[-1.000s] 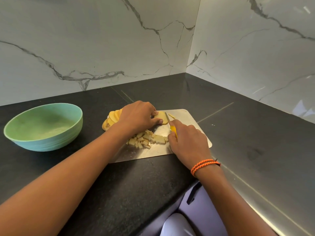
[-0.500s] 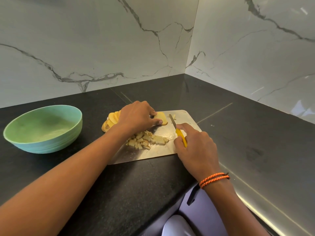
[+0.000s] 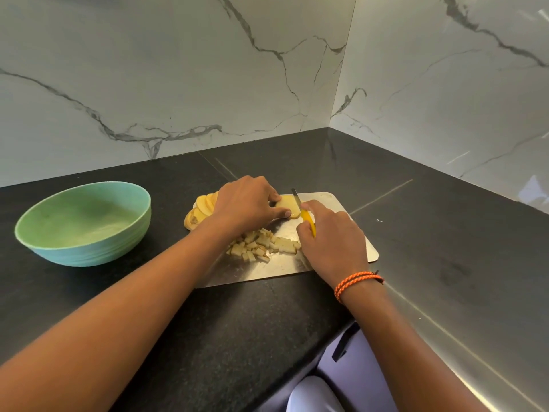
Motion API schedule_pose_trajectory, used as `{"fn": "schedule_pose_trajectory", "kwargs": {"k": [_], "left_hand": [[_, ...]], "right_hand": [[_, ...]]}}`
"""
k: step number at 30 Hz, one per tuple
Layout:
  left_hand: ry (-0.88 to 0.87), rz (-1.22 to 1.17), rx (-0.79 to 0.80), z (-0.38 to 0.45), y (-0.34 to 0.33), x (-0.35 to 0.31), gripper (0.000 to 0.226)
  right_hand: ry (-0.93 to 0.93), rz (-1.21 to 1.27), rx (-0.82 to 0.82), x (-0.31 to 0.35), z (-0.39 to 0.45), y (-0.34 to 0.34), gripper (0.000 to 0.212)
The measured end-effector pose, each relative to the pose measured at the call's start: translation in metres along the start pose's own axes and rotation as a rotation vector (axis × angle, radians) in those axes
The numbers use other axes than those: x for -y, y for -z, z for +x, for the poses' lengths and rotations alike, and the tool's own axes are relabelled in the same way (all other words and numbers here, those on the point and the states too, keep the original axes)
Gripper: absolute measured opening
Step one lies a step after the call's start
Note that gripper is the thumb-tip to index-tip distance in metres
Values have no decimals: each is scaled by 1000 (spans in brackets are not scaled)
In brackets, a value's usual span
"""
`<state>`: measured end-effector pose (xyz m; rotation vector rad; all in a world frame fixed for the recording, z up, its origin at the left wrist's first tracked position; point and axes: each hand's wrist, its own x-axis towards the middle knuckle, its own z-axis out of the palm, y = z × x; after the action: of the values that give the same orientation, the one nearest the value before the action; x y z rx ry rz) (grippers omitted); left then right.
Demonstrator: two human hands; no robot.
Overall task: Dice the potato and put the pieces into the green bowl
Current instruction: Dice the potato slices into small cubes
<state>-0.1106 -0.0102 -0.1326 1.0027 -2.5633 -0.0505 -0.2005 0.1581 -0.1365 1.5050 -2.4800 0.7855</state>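
A steel cutting board [image 3: 350, 233] lies on the black counter. My left hand [image 3: 246, 200] pinches a flat potato slice [image 3: 286, 207] between thumb and fingers at the board's far side. My right hand [image 3: 331, 236] grips a yellow-handled knife [image 3: 300, 207], whose blade rests against the slice's right edge. A stack of potato slices [image 3: 200, 210] leans at the board's left end, partly hidden by my left hand. Several diced potato pieces [image 3: 264, 246] lie in a heap near the board's middle. The green bowl [image 3: 83, 224] stands to the left, with nothing in it.
Marble walls [image 3: 445, 99] meet in a corner behind the counter. The counter's front edge [image 3: 312, 346] runs diagonally below my right forearm, with a pale cabinet below. An orange cord bracelet [image 3: 353, 282] circles my right wrist.
My right hand drew back toward me with the knife, then moved forward again, so the blade is back at the slice's right edge. My left hand has kept its hold.
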Motion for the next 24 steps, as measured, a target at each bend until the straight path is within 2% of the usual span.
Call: {"fn": "schedule_pose_trajectory", "kwargs": {"k": [8,15,24], "left_hand": [[-8,27,8,0,1,-1,57],[7,14,21,0,1,-1,56],[13,25,11,-2,2,-1,59]], "right_hand": [[7,4,89,-2,-2,2,41],[20,-53,82,-9,-28,12,40],[-16,20,57,-13,-36,17,45]]}}
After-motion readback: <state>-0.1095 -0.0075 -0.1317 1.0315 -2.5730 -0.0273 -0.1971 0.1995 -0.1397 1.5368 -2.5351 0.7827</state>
